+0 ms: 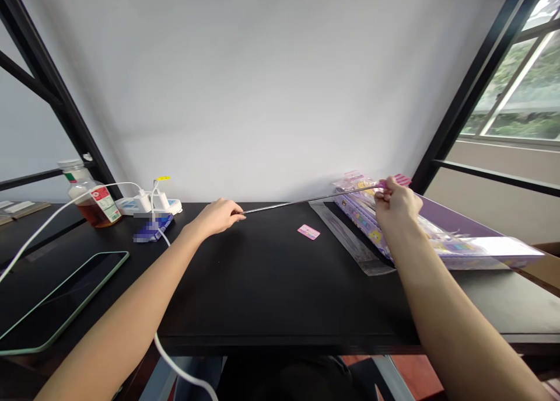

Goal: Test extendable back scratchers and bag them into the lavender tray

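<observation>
A thin, shiny metal rod [289, 204] is stretched out level above the black desk, sloping slightly up to the right. My left hand [219, 215] pinches its left tip between thumb and fingers. At the other end, my right hand [396, 202] is closed around the rod, where a pink part shows. A pink-and-white striped piece [403, 180] sticks out behind that hand; whether it joins the rod is hidden. Below the rod lies a small pink card [308, 232]. Beside it, a clear plastic strip [350, 237] lies flat.
A purple printed box [464, 214] with plastic packets stands under my right forearm. On the left are a bottle of brown liquid [98, 205], a white power strip [175, 207] with cables, a blue packet [153, 228] and a green-edged tablet [65, 302]. Black frame bars [464, 86] rise at both sides.
</observation>
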{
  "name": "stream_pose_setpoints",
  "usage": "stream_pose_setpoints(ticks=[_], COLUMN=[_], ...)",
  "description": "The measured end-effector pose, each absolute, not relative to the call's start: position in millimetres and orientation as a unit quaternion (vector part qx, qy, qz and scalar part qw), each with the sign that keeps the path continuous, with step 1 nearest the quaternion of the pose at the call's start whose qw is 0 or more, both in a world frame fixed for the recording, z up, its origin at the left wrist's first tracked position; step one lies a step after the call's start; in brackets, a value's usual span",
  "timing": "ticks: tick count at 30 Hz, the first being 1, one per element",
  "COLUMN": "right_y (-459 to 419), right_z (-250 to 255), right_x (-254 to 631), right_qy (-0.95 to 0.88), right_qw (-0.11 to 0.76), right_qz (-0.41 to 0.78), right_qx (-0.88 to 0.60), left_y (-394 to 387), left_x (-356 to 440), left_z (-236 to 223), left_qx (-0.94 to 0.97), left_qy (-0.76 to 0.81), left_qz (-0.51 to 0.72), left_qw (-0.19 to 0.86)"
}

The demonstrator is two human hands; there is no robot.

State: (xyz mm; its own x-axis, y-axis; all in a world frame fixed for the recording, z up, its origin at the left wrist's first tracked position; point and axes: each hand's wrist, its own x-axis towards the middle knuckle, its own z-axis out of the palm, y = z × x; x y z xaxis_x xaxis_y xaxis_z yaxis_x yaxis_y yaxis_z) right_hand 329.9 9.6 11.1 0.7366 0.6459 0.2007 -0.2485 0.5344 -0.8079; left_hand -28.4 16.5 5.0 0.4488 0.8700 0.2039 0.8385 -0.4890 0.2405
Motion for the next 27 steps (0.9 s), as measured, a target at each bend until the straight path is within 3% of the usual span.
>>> stream_pose_setpoints(ticks=[5, 15, 22, 27], right_y=[10.2, 3.2, 9.2, 16.2], right_z=[10.3, 4.0, 5.7, 2.2], right_x=[335.6, 285.0, 304.5, 326.0], right_qy=[-0.198, -0.342, -0.244, -0.245], right_qw=[0.868, 0.73, 0.83, 0.85], right_qz=[0.313, 0.471, 0.342, 0.3], right_qx=[-0.331, -0.359, -0.366, -0.357], left_y=[19.4, 9.9, 7.7, 12.1], left_x=[-30.2, -3.8, -4.3, -16.7], left_z=[1.0, -13.7, -5.6, -1.8], left_qx=[0.878, 0.901, 0.894, 0.887], left_qy=[0.443, 0.345, 0.377, 0.411], left_qz=[0.179, 0.262, 0.233, 0.201], left_qw=[0.015, -0.023, 0.062, 0.059])
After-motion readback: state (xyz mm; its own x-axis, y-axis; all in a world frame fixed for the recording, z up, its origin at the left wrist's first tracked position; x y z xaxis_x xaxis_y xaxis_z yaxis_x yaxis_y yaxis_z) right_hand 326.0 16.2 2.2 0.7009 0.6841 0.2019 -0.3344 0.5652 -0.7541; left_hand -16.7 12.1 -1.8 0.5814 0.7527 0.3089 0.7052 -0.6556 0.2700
